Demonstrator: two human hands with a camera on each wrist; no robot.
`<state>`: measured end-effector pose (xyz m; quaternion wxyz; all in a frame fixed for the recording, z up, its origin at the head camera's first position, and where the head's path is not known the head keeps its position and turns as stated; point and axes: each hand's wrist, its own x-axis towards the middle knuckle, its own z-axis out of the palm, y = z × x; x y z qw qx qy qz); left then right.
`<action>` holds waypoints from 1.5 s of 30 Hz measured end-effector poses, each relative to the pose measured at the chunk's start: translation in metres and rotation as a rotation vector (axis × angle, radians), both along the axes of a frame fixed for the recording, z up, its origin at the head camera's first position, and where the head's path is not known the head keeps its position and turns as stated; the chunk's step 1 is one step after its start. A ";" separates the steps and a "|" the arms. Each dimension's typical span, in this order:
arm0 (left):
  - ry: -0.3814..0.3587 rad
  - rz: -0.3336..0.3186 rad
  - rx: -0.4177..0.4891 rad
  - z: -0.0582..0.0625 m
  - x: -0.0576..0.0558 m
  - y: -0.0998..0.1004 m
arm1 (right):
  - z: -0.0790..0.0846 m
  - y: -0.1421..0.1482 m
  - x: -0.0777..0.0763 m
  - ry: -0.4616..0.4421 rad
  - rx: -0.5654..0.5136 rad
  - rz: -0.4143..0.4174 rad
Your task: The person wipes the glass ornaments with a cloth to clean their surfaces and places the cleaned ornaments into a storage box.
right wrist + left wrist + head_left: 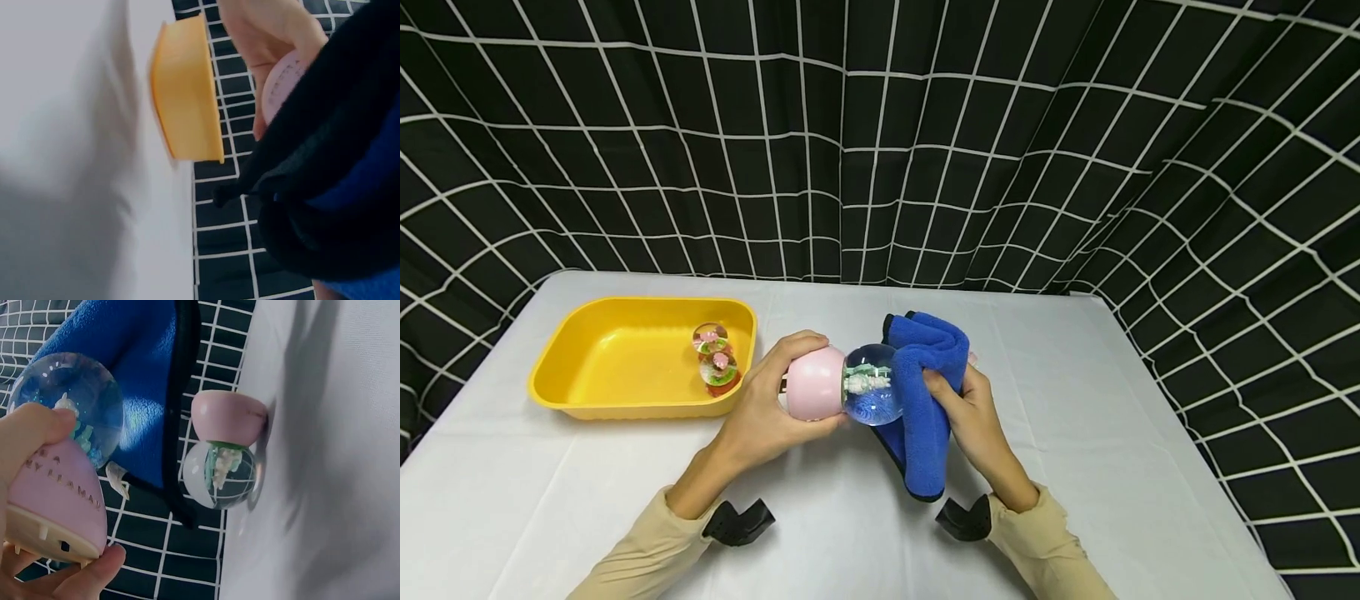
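My left hand grips the pink base of a snow globe, which lies sideways above the table. Its clear ball has pale green and white figures inside and points to the right. Raised lettering on the base shows in the left wrist view. In my right hand is a folded blue cloth with black edging, held against the far side of the ball. The cloth hides part of the ball and most of the right fingers. A second pink-based snow globe stands on the table beyond the cloth.
A yellow tray sits at the left of the white-covered table. Two small globes with pink flowers are at its right end. Black curtains with a white grid surround the table's back and sides.
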<state>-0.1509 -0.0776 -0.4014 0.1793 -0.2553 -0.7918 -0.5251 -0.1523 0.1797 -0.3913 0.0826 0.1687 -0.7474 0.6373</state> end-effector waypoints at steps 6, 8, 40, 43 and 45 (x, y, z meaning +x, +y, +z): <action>0.031 0.013 -0.015 0.001 -0.001 0.000 | -0.001 0.000 0.001 -0.028 0.023 0.094; 0.039 0.025 -0.020 0.000 -0.001 0.000 | -0.001 -0.001 0.002 -0.027 0.045 0.137; 0.404 -0.080 -0.203 -0.004 0.002 0.005 | 0.002 0.003 0.001 -0.395 -0.101 0.270; 0.410 -0.082 -0.200 -0.004 0.002 0.005 | 0.001 0.004 0.002 -0.398 -0.113 0.295; 0.412 -0.079 -0.198 -0.004 0.002 0.006 | 0.000 0.003 0.001 -0.357 -0.138 0.278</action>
